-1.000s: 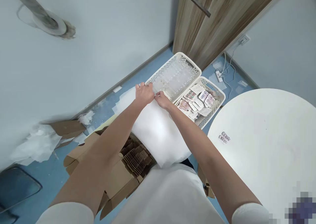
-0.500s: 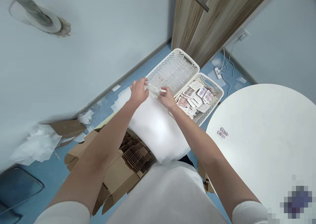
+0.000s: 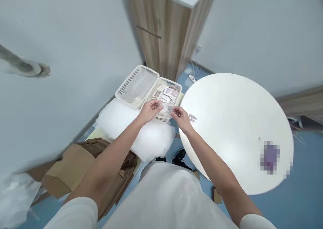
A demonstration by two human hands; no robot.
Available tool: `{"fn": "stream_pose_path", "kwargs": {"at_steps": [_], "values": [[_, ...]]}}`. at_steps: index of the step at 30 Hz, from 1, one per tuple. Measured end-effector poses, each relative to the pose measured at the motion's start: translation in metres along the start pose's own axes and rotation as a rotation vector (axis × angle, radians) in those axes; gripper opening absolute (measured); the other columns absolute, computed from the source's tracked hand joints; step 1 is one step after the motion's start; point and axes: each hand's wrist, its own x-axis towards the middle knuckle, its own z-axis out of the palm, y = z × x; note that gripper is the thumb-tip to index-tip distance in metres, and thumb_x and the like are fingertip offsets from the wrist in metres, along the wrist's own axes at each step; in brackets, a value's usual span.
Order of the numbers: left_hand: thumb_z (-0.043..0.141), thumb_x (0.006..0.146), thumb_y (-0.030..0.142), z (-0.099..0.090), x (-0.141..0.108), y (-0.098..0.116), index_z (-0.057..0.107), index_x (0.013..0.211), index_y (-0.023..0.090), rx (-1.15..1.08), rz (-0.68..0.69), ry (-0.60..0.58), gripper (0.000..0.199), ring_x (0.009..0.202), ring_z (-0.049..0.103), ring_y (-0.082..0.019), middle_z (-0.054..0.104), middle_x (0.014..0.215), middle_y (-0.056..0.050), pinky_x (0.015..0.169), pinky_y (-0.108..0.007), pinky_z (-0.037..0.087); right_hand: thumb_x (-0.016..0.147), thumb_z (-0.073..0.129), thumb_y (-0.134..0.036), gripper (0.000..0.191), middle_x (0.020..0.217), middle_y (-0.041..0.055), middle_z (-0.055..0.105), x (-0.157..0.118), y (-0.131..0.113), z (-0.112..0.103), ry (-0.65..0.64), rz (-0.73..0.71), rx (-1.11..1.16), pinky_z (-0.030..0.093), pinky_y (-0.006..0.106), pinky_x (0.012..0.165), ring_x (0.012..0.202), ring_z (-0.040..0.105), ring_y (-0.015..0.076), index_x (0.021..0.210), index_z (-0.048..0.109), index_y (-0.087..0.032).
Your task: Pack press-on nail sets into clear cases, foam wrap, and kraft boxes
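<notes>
A small clear plastic case [image 3: 166, 108] is held between my two hands, above the near end of the right basket. My left hand [image 3: 150, 110] pinches its left edge, and my right hand [image 3: 181, 117] grips its right edge. Behind it, the right white basket [image 3: 178, 87] holds printed cards [image 3: 172, 93] with nail sets. The left white basket [image 3: 121, 87] holds clear plastic cases [image 3: 141, 84]. To the right of my right hand, a nail set [image 3: 192, 118] lies on the edge of the round table [image 3: 227, 101].
White foam sheets [image 3: 151, 140] lie in front of the baskets. An open cardboard box [image 3: 73, 165] with brown cardboard pieces stands at lower left. A wooden cabinet [image 3: 166, 37] rises behind. A pixelated purple item [image 3: 270, 157] is on the table.
My view has turned right towards the round table. Both hands, with the clear case between them, have moved from the left basket to over the right basket.
</notes>
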Motion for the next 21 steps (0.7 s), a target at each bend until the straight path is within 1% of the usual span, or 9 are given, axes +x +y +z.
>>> {"fn": "stream_pose_path", "kwargs": {"at_steps": [3,6,9,11,13,16,18,19,21], "values": [[0.069,0.061,0.031,0.072,-0.021,0.008,0.050,0.099,0.017,-0.124,-0.080,-0.152,0.045,0.060,0.053,-0.008,0.054,0.068,0.004,0.059,-0.022,0.041,0.070,0.059,-0.040,0.035,0.096,0.0044,0.060,-0.055,-0.003,-0.071,0.052,0.070,0.088,0.044,0.030,0.073,0.080,0.057,0.0144,0.099,0.056,-0.022],[0.071,0.060,0.030,0.140,-0.044,0.009,0.046,0.103,0.018,-0.119,-0.155,-0.332,0.051,0.059,0.053,-0.008,0.055,0.067,0.004,0.058,-0.022,0.040,0.070,0.060,-0.041,0.040,0.094,0.0036,0.061,-0.110,-0.001,-0.133,0.116,0.110,0.118,0.044,0.030,0.070,0.074,0.058,0.0133,0.105,0.054,-0.024],[0.072,0.060,0.030,0.199,-0.063,0.005,0.046,0.104,0.018,-0.086,-0.190,-0.487,0.053,0.060,0.054,-0.009,0.057,0.068,0.003,0.057,-0.023,0.040,0.065,0.065,-0.039,0.036,0.080,0.0017,0.061,-0.157,0.010,-0.178,0.176,0.115,0.130,0.044,0.030,0.067,0.066,0.057,0.0123,0.096,0.058,-0.021],[0.072,0.061,0.032,0.233,-0.076,0.000,0.046,0.105,0.018,-0.083,-0.200,-0.533,0.054,0.062,0.055,-0.010,0.058,0.071,0.001,0.060,-0.024,0.040,0.063,0.067,-0.038,0.031,0.073,0.0008,0.060,-0.183,0.021,-0.201,0.235,0.128,0.136,0.043,0.030,0.066,0.064,0.056,0.0122,0.086,0.060,-0.019],[0.070,0.062,0.035,0.260,-0.090,-0.005,0.046,0.106,0.018,-0.095,-0.218,-0.531,0.053,0.068,0.057,-0.011,0.060,0.079,-0.002,0.064,-0.026,0.042,0.061,0.068,-0.039,0.030,0.069,0.0007,0.059,-0.205,0.033,-0.218,0.329,0.149,0.144,0.043,0.029,0.063,0.063,0.056,0.0126,0.081,0.061,-0.018],[0.071,0.062,0.037,0.288,-0.116,-0.015,0.046,0.108,0.018,-0.102,-0.307,-0.521,0.056,0.077,0.058,-0.013,0.059,0.096,-0.007,0.069,-0.028,0.042,0.060,0.067,-0.042,0.031,0.069,0.0009,0.058,-0.229,0.048,-0.235,0.489,0.167,0.173,0.042,0.028,0.059,0.062,0.055,0.0130,0.080,0.060,-0.018],[0.074,0.058,0.036,0.300,-0.133,-0.022,0.047,0.107,0.018,-0.090,-0.388,-0.542,0.058,0.079,0.059,-0.014,0.061,0.095,-0.008,0.068,-0.027,0.042,0.060,0.066,-0.044,0.033,0.072,0.0018,0.059,-0.239,0.056,-0.240,0.561,0.170,0.192,0.043,0.028,0.059,0.063,0.056,0.0135,0.081,0.059,-0.019],[0.073,0.058,0.036,0.306,-0.140,-0.025,0.049,0.104,0.017,-0.088,-0.417,-0.558,0.055,0.079,0.059,-0.015,0.062,0.093,-0.008,0.067,-0.027,0.042,0.061,0.065,-0.045,0.034,0.074,0.0023,0.059,-0.243,0.059,-0.241,0.589,0.171,0.199,0.043,0.028,0.059,0.063,0.057,0.0139,0.082,0.058,-0.019],[0.073,0.058,0.037,0.314,-0.149,-0.031,0.051,0.098,0.017,-0.103,-0.440,-0.547,0.050,0.079,0.059,-0.015,0.064,0.088,-0.007,0.068,-0.027,0.042,0.061,0.063,-0.047,0.037,0.078,0.0033,0.059,-0.248,0.064,-0.240,0.648,0.169,0.209,0.045,0.029,0.060,0.065,0.058,0.0147,0.085,0.057,-0.019]]}}
